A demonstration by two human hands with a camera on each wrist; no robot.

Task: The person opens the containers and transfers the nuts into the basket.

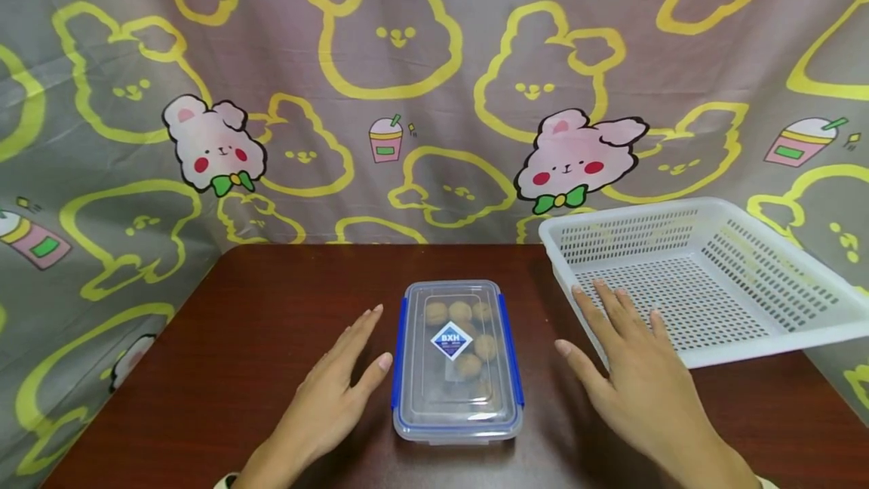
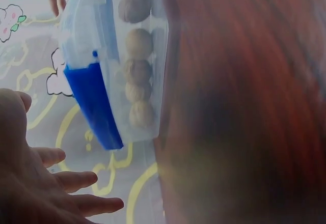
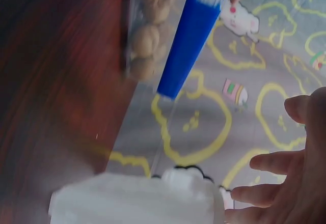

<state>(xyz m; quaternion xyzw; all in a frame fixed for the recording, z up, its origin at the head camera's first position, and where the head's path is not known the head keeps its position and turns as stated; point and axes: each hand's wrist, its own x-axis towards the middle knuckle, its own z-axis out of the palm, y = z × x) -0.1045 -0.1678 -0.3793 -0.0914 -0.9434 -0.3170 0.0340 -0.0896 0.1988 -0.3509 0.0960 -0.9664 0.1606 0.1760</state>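
A clear plastic food container (image 1: pixel 451 406) with blue side clips lies lengthwise on the table, its lid on. Several walnuts (image 2: pixel 138 71) show through its wall. On the lid is a blue and white diamond label (image 1: pixel 451 340). My left hand (image 1: pixel 322 391) is held just left of the container, fingers extended and thumb toward its side, holding nothing. To the right, my right hand (image 1: pixel 638 379) has its fingers spread, apart from the container. Its fingertips overlap the white basket in the head view. In the right wrist view, a blue clip (image 3: pixel 188 46) is seen along the container's edge.
A white perforated plastic basket (image 1: pixel 753 349) stands at the back right of the dark red wooden table (image 1: pixel 271 308). Behind the table hangs a grey curtain (image 1: pixel 271 59) printed with yellow bunny outlines.
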